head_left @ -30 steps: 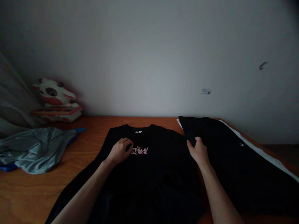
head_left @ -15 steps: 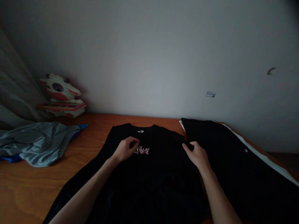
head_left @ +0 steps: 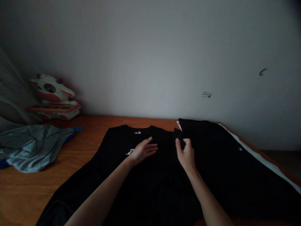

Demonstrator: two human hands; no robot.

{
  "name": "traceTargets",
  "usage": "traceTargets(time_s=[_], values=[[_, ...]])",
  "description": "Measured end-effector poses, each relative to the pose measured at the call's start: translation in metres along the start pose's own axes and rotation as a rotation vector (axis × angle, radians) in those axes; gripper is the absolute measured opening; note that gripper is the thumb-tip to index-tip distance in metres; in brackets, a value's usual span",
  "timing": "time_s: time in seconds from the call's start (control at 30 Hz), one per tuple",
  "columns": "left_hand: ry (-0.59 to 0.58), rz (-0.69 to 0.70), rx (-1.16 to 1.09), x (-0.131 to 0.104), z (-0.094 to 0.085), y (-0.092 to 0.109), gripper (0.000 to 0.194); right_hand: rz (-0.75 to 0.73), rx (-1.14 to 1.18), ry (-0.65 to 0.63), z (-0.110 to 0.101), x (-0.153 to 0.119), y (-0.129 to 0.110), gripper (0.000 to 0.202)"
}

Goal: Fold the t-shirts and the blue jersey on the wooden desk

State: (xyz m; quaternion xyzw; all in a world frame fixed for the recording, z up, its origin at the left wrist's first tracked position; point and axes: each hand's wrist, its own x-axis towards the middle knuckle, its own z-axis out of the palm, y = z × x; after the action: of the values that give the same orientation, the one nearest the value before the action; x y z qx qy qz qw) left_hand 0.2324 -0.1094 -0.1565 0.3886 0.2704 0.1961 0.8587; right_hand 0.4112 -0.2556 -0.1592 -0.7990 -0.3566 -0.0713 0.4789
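A black long-sleeved shirt (head_left: 117, 141) lies spread on the wooden surface, its neckline facing the wall. Over its chest is my left hand (head_left: 144, 150), fingers stretched out and palm turned toward the right; it covers most of the chest print, and whether it touches the cloth I cannot tell. My right hand (head_left: 185, 152) pinches a fold of the shirt at its right shoulder, lifting the cloth a little. Beside that hand lies another black garment (head_left: 218, 157) with a small white mark and a white edge showing beneath it.
A crumpled grey and blue garment (head_left: 35, 144) lies on the left of the wooden surface (head_left: 77, 150). Behind it stands a cow-shaped toy keyboard (head_left: 55, 97) near a curtain (head_left: 11, 91). The wall (head_left: 150, 62) rises along the back edge and bears a small sticker (head_left: 206, 94).
My left hand has moved right across the chest and its fingers have straightened. My right hand has drawn the shoulder cloth up and inward to the left. The view has shifted slightly right.
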Motion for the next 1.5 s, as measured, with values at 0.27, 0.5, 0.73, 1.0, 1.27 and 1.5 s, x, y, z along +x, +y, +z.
traceTargets(time_s=[0.27,0.5,0.73,1.0,1.27,1.5], values=[[-0.009,0.112,0.057,-0.005,0.004,0.002,0.086,-0.726,-0.151,-0.599,-0.015,-0.035,-0.022,0.033],[0.037,0.245,0.246,0.003,-0.009,-0.005,0.066,-0.507,-0.136,-0.736,-0.043,-0.026,-0.013,0.051],[0.149,0.36,0.349,0.011,-0.016,-0.005,0.048,-0.487,-0.238,-0.703,-0.053,-0.02,-0.007,0.033],[0.241,0.456,1.023,0.004,-0.026,-0.001,0.035,-0.6,-0.128,-0.754,-0.046,-0.031,-0.021,0.026],[0.227,0.647,1.203,0.004,-0.026,-0.005,0.031,-0.19,0.36,-0.975,-0.05,-0.037,-0.039,0.035],[0.249,0.776,1.293,0.0,-0.023,-0.007,0.026,0.11,0.332,-1.402,-0.05,-0.042,-0.043,0.041]])
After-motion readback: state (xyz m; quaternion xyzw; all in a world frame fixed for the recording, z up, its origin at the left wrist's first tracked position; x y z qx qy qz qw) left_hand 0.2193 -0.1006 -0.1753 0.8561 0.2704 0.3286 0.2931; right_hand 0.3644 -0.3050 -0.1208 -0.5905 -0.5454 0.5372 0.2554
